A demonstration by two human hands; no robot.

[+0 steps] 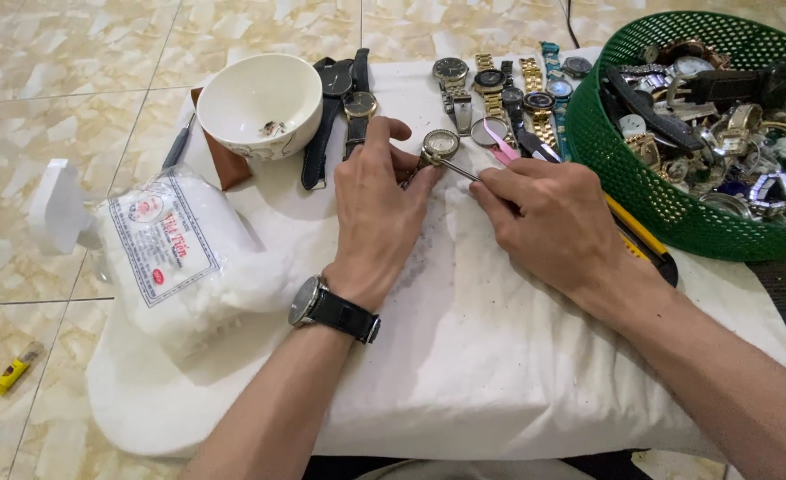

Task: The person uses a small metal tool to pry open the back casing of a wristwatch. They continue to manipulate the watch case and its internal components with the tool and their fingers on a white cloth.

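Observation:
My left hand (pixel 377 206) rests on a white cloth (pixel 464 356) and pinches a small round gold-cased watch (pixel 440 144) between thumb and fingers. My right hand (pixel 549 218) grips a thin metal tool (pixel 461 169) whose tip touches the lower edge of that watch case. A dark-strapped wristwatch (pixel 332 307) is on my left wrist.
A white bowl (pixel 260 102) with small bits inside stands at the back left, with a plastic bag of white cotton (pixel 184 258) near it. Several watches (pixel 509 89) lie in a row behind my hands. A green basket (pixel 624 169) full of watches stands at the right. A yellow utility knife (pixel 642 240) lies beside it.

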